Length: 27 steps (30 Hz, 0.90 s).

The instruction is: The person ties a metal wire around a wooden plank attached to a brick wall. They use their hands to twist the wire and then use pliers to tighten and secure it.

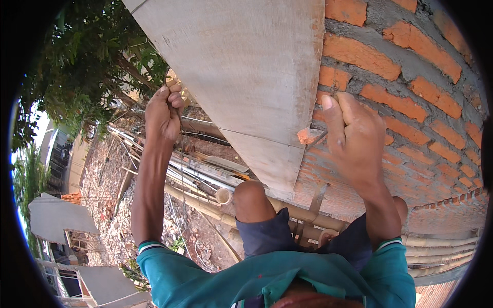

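My left hand is raised at the left of the board, fingers closed in a pinch on a thin dark cord that trails below the wrist. On the right, my right hand is closed in front of the brick wall, thumb pressed against the curled fingers. A thin dark rod-like piece sticks out beneath that hand; its other end is hidden. Beside it shows a small orange brick lump, whose support I cannot tell. Between my hands a wide pale board runs along the wall's edge.
Bamboo poles lie under my bent knees, with the ground far below. Pipes and planks and brick rubble are down at the left. Leafy branches reach in at the upper left. The rough mortared wall rises on the right.
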Each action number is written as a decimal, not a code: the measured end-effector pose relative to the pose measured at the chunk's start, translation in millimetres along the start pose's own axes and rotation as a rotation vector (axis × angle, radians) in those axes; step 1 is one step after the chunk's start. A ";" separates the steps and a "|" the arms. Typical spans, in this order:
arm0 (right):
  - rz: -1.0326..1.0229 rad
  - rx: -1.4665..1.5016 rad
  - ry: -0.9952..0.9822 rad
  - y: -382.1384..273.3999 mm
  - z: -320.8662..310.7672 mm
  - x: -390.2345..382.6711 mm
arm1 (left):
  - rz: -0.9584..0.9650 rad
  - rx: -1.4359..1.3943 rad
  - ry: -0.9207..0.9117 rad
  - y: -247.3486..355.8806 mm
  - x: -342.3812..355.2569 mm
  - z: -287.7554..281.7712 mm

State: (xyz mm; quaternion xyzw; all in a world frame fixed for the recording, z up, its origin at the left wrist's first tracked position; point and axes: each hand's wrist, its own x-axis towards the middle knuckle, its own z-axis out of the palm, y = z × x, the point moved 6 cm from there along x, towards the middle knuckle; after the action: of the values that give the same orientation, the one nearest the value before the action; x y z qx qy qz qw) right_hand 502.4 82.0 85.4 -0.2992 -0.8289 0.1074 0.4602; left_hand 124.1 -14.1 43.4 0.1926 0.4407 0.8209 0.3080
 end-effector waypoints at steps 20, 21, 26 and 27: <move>0.082 0.231 -0.161 -16.4 -5.4 -8.2 | -0.247 0.144 -0.425 -104.5 -86.0 166.1; 0.056 0.240 -0.091 -19.0 -5.2 -9.7 | -0.249 0.143 -0.432 -103.8 -84.1 167.9; -0.042 0.152 -0.027 -29.3 9.8 -9.2 | -0.308 0.234 -0.390 -96.4 -84.0 173.3; -0.041 0.100 -0.034 -31.5 16.0 -7.8 | -0.313 0.251 -0.401 -93.6 -85.1 175.1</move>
State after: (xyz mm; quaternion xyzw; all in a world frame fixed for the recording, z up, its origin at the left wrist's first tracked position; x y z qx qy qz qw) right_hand 479.8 53.8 85.4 -0.2568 -0.8364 0.1441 0.4623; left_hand 321.2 73.9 54.8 0.3172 0.4935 0.6478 0.4859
